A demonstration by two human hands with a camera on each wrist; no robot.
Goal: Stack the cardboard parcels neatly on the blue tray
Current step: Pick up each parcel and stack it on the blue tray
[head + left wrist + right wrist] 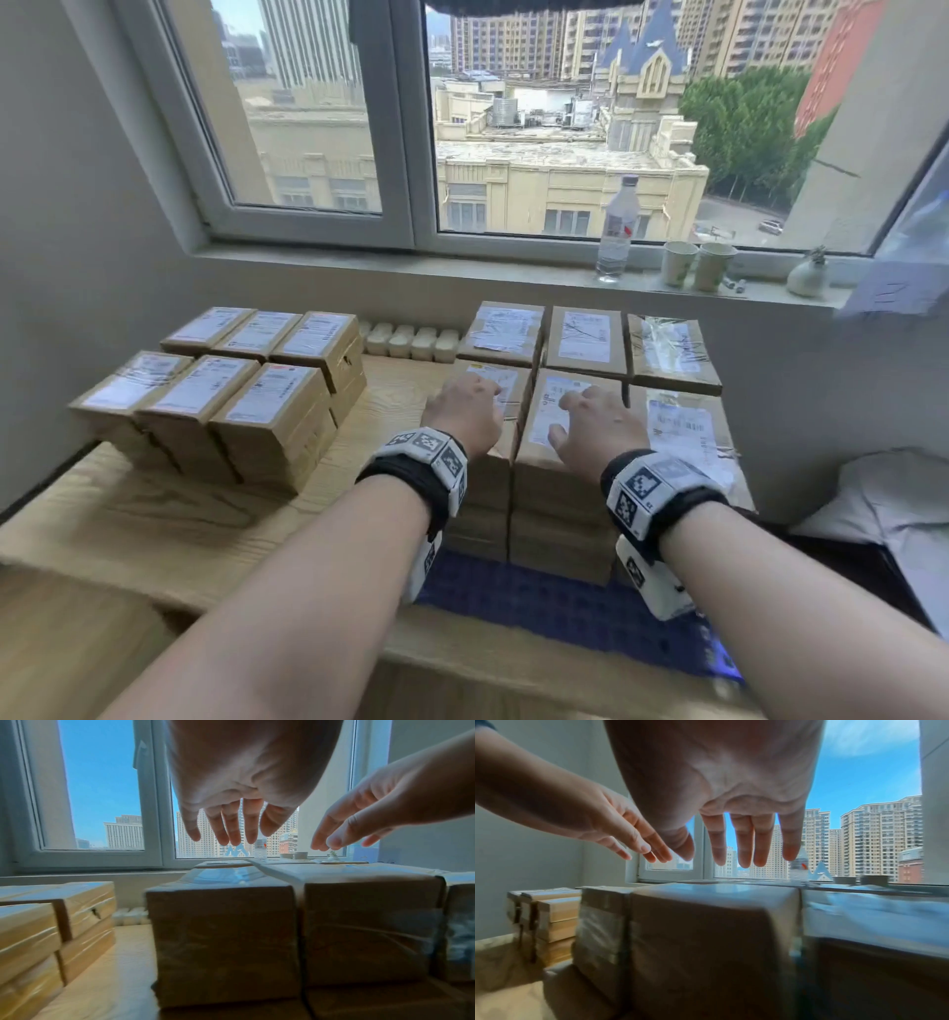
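Brown cardboard parcels with white labels stand stacked in two rows on the blue tray [565, 611] at the right. My left hand [470, 411] hovers open above the near-left parcel [500, 383]. My right hand [595, 424] hovers open above the near-middle parcel [552, 411]. In the left wrist view the left hand [231, 825] hangs with straight fingers above the parcel top [221, 878], not touching it. The right hand [752, 845] likewise floats above its parcel [713, 894] in the right wrist view. Neither hand holds anything.
A second block of several parcels [221, 395] stands on the wooden table [154, 519] at the left. Small white containers [411, 342] line the wall behind. A water bottle [619, 226], two paper cups [696, 264] and a small vase [809, 275] sit on the windowsill.
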